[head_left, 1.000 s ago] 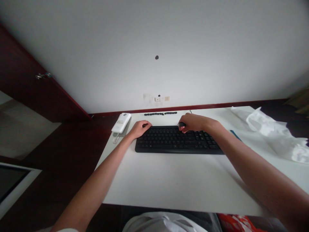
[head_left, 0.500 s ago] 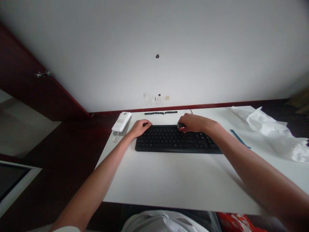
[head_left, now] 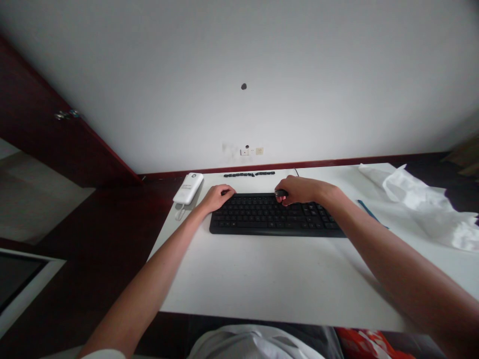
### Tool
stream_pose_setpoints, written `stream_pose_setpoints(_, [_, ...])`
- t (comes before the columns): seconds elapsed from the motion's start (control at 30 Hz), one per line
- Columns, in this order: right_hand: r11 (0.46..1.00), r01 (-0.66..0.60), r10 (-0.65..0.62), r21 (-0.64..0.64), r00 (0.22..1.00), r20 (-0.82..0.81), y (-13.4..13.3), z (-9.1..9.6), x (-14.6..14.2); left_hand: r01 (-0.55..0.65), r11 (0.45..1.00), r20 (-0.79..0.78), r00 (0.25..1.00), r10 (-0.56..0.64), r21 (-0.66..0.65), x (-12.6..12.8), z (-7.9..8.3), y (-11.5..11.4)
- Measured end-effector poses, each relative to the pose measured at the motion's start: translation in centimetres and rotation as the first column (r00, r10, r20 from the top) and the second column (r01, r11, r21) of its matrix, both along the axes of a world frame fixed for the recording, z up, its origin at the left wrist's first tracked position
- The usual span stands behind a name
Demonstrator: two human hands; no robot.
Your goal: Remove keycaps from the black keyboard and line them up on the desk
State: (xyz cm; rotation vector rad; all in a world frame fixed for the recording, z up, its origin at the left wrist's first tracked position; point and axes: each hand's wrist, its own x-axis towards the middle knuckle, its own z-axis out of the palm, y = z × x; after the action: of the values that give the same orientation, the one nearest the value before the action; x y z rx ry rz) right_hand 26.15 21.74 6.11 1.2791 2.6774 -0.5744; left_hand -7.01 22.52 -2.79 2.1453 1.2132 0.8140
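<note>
- black is filling the middle of the view: a black keyboard (head_left: 262, 219) is lying flat on the white table (head_left: 262, 284), its long side running across in front of the person.
- the left hand (head_left: 216, 198) is sitting on the keyboard's far left corner, palm down, knuckles raised, fingers curling in over the top row of keys; whether it is gripping the edge or only resting there i cannot tell.
- the left forearm is stretching straight in from the near left of the keyboard up to that corner, wrist level.
- the right hand (head_left: 301, 189) is sitting low over the keyboard's far edge, a little right of its middle, back of the hand upward, fingers bunching and pointing left.
- its fingertips are pinching a small dark piece (head_left: 281, 193), which is sitting right at the keyboard's top row; the piece is too small to make out further.
- the right forearm is crossing over the keyboard's right end, slanting in from the near right.
- a row of small black pieces (head_left: 249, 175) is lying just beyond the keyboard's far edge, apart from both hands.
- a white power bank (head_left: 188, 188) is lying just left of the keyboard, near the left hand.
- a thin blue strip (head_left: 370, 213) and a crumpled white sheet (head_left: 422, 204) are lying to the right of the keyboard, the sheet well apart from it.
</note>
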Motion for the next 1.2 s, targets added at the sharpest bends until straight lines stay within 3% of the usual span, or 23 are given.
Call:
stream_pose_setpoints(0.3, [0.999,-0.028,0.027,-0.018,0.998,-0.053,0.1,0.8,0.5,0.002,1.000,0.000,1.000,-0.002,0.004,0.1,0.1,-0.1])
stream_pose_setpoints(0.43, [0.988,0.141,-0.118,0.062,0.951,-0.286,0.0,1.8,0.5,-0.002,1.000,0.007,1.000,0.002,0.005,0.0,0.0,-0.1])
stream_pose_setpoints(0.5, [0.973,0.231,-0.212,-0.011,0.873,-0.438,0.1,1.8,0.4,0.003,1.000,0.003,1.000,-0.003,0.008,0.0,0.0,0.0])
stream_pose_setpoints(0.57, [0.959,0.217,-0.283,-0.182,0.762,-0.583,0.2,1.4,0.3,0.012,1.000,-0.001,1.000,-0.012,0.013,0.0,0.0,-0.1])
stream_pose_setpoints(0.67, [0.896,-0.021,-0.376,-0.444,0.496,-0.782,0.7,-0.3,0.1,0.014,1.000,0.003,1.000,-0.014,0.014,0.0,0.1,-0.1])
stream_pose_setpoints(0.73, [0.833,-0.188,-0.448,-0.520,0.321,-0.834,1.0,-1.6,-0.1,0.007,1.000,0.008,1.000,-0.007,0.007,0.1,0.2,-0.2])
stream_pose_setpoints(0.8, [0.780,-0.294,-0.498,-0.552,0.243,-0.833,1.1,-2.6,-0.3,0.001,1.000,0.012,1.000,-0.001,0.000,0.0,0.2,-0.3])
stream_pose_setpoints(0.93, [0.705,-0.400,-0.525,-0.585,0.261,-0.810,1.0,-3.6,-0.6,0.005,1.000,0.016,1.000,-0.005,0.000,0.0,0.1,-0.2])
stream_pose_setpoints(1.2, [0.672,-0.471,-0.491,-0.572,0.295,-0.820,1.0,-4.6,-1.1,0.003,1.000,-0.001,1.000,-0.003,0.008,-0.1,-0.1,0.0])
